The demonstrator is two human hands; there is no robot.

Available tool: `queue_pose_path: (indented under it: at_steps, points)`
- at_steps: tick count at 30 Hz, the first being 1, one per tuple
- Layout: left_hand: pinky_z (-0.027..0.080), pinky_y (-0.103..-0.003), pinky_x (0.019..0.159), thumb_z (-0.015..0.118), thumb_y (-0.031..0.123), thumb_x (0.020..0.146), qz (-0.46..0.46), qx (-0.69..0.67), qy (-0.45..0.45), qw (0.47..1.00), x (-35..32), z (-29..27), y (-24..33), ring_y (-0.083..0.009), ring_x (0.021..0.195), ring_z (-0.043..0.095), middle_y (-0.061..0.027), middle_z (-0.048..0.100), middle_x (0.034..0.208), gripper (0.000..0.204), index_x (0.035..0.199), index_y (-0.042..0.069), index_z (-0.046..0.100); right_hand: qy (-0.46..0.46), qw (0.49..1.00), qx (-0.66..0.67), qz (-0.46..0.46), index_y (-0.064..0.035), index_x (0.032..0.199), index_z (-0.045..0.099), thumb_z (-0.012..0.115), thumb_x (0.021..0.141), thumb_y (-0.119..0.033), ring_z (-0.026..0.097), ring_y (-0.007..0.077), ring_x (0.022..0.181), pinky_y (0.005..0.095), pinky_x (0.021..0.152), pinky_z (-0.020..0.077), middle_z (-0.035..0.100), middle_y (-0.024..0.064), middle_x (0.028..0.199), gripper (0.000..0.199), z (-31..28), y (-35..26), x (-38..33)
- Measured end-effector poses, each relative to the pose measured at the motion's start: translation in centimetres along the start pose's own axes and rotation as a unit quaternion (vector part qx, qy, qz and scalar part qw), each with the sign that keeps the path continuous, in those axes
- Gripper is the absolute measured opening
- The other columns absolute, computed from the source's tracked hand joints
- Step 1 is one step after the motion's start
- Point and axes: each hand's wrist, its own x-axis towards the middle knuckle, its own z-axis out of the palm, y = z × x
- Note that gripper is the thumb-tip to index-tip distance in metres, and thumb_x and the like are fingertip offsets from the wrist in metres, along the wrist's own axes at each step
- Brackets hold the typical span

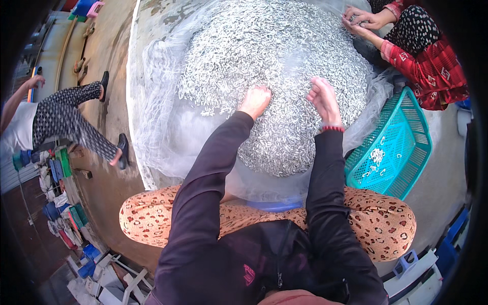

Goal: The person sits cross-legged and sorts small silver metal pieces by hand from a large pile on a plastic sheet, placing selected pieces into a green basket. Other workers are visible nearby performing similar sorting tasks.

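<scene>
A broad heap of small silvery fish [264,46] lies in front of me on a sheer white net [160,101]. My left hand [255,100] is closed and pressed against the heap near its middle, the fingertips turned down; what is in them is hidden. To the right, my right hand [325,100], with a red beaded bracelet at the wrist, is over the heap. Its fingers are loosely curved and somewhat apart, and I make out nothing in them. A teal plastic basket [424,137] stands at the right of the heap, holding a few pale small fish [376,155].
Across the heap at the upper right, another person's hands [365,21] meet at its edge, below a red patterned sleeve [429,71]. Someone in patterned trousers [76,119] is at the left. Crates and chairs [122,282] crowd the lower left; a white stool [414,274] is lower right.
</scene>
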Motion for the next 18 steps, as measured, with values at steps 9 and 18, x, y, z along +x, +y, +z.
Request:
queue_pose_path:
  at_steps: [9,18]
  points:
    - [0.048,-0.044,0.061,0.05,0.016,0.086,-0.161,-0.226,-0.039,0.96,-6.1,2.1,0.4,-0.0337,0.072,0.062,-0.0206,0.059,0.072,0.014,0.084,0.002,0.053,0.216,0.58,-0.772,-0.149,-0.004,0.113,0.053,0.047,0.085,-0.01,0.045,0.0333,0.103,0.0423,0.089,0.0406,0.045,0.0212,0.12,0.029,2.3,5.4,7.8]
    - [0.025,-0.021,0.043,0.046,0.03,0.092,-0.437,-0.804,0.227,0.334,-11.9,-2.9,-2.9,-0.0078,0.054,0.03,0.0035,0.03,0.061,0.032,0.066,0.014,0.034,-0.055,0.631,-0.754,-0.176,-0.0003,0.091,0.061,0.052,0.075,-0.002,0.054,0.0336,0.096,0.041,0.083,0.0449,0.06,0.0178,0.098,0.019,7.7,14.7,-1.3]
